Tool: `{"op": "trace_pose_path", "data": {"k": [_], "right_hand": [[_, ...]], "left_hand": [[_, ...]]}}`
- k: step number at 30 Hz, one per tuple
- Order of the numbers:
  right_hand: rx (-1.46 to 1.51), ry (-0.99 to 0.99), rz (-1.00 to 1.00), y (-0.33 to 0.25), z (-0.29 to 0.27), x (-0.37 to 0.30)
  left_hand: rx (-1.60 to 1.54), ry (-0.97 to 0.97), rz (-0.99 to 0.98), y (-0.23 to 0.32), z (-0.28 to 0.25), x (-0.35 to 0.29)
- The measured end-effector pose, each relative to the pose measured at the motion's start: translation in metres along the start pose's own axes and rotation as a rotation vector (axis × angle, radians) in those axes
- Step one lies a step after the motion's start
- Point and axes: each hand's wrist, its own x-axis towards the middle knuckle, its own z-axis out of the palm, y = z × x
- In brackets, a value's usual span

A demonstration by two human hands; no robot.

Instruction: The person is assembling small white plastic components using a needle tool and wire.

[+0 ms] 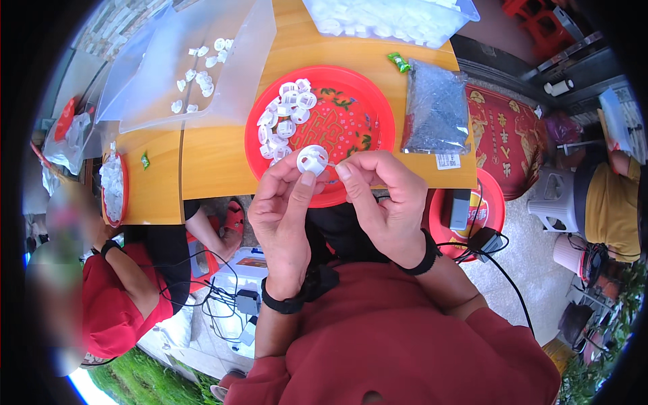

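Observation:
My left hand [282, 214] pinches a small round white plastic part [312, 160] between thumb and fingers, holding it up over the near edge of the red tray [385, 121]. Close to its right, my right hand [391, 206] is closed at thumb and forefinger on a thin, pale piece [331, 164] that reaches toward the part's side. Whether its tip enters the part is too small to tell. Inside the tray, several similar white parts [285, 111] lie heaped along the left side, and the patterned bottom shows on the right.
A clear bag of small greyish pieces [436, 108] lies right of the tray. Behind stands a clear bin of white parts [391, 20]; a translucent bin [236, 74] with scattered parts sits left. A co-worker in red [125, 297] sits at left. A red stool [496, 209] holds cabled devices.

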Motion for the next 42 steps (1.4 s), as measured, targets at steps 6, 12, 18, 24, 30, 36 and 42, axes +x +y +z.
{"op": "trace_pose_path", "data": {"k": [6,12,18,24,30,36,42], "right_hand": [[0.042,-0.017,-0.033,0.000,-0.002,0.002],[0.021,0.009,-0.044,0.002,-0.002,0.003],[0.007,0.001,-0.057,0.002,-0.002,0.003],[0.004,0.008,-0.050,0.002,-0.003,0.003],[0.003,0.022,-0.027,0.002,-0.001,0.001],[0.331,-0.057,0.294,0.000,-0.004,0.002],[0.532,-0.123,0.518,0.002,-0.009,0.008]], "left_hand": [[-0.002,0.001,-0.013,0.000,0.001,-0.001],[0.017,-0.002,0.014,-0.003,0.000,0.001],[-0.009,0.035,-0.009,-0.003,0.001,-0.001],[-0.006,-0.009,0.016,-0.004,0.000,-0.001],[0.156,0.021,0.142,-0.008,0.001,-0.001],[0.384,0.067,0.276,-0.007,0.006,-0.006],[0.513,0.086,0.364,-0.012,0.005,-0.006]]}}
